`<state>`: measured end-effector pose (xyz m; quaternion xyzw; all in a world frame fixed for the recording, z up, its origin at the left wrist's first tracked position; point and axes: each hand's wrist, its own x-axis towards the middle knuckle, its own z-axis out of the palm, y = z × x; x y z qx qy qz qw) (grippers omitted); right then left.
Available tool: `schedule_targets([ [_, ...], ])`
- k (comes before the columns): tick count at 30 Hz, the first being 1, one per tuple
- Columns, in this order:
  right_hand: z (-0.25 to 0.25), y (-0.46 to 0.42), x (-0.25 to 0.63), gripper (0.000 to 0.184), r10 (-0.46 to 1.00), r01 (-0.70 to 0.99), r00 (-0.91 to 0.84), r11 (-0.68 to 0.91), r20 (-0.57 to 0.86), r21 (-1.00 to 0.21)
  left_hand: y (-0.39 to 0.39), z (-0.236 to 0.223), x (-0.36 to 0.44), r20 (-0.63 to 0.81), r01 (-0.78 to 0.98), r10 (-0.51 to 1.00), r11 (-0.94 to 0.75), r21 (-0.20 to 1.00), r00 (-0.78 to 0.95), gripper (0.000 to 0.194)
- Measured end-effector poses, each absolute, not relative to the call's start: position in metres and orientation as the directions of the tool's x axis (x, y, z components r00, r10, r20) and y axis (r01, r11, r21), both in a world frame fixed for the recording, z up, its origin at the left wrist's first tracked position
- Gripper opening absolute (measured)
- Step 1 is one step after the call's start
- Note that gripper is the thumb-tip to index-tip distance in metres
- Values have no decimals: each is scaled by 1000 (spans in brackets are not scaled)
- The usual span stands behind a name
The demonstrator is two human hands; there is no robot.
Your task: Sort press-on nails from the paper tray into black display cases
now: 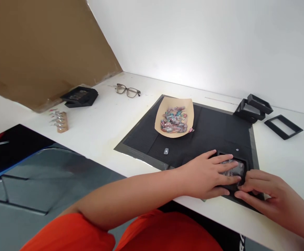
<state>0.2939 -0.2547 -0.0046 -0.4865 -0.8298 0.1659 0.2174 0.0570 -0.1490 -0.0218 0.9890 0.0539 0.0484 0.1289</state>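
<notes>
My left hand (209, 174) lies flat with fingers spread over a black rectangular frame (244, 161) on the dark mat. Under its fingers shows clear, shiny plastic (236, 169) inside the frame; most of what it covers is hidden. At the frame's near right side is my right hand (265, 190), its thumb and bent fingers close together at the edge of the plastic. What they pinch, if anything, cannot be made out. Just beyond the hands lies a tiny pale piece (237, 150). A small grey piece with a white mark (166, 151) rests farther left.
A tan paper tray (158, 120) of small, colourful wrapped pieces stands on the black mat (214, 122). Black frames (251, 111) are stacked behind right, beside a single frame (283, 127). Leftward are glasses (127, 90), black cases (80, 96) and a wooden strip (63, 122) with silvery pieces.
</notes>
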Motion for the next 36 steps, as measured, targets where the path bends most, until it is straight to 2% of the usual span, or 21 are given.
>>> schedule_targets([
  [6,-4,-254,291,37,885,720,-413,461,213,-519,-150,-17,62,63,119,141,-955,271,988,48],
  [11,-14,-257,298,41,933,700,-244,358,264,-619,-149,-13,64,49,130,148,-955,267,988,45],
  [14,-15,-256,301,43,943,717,-213,329,256,-615,-149,-9,63,58,113,129,-968,226,990,45],
  [19,-12,-251,299,43,925,718,-240,373,294,-587,-146,-6,63,18,122,128,-974,188,992,47],
  [24,-12,-250,301,47,914,730,-259,397,313,-556,-143,-8,63,100,149,190,-934,325,977,41],
  [30,-12,-250,304,32,886,714,-286,450,364,-536,-141,-18,60,151,243,383,-797,553,911,32],
  [33,-10,-251,302,35,901,722,-246,417,358,-552,-142,-20,57,155,245,429,-738,629,890,35],
  [36,-7,-251,302,37,907,741,-230,399,354,-541,-143,-21,57,144,267,473,-694,669,869,48],
])
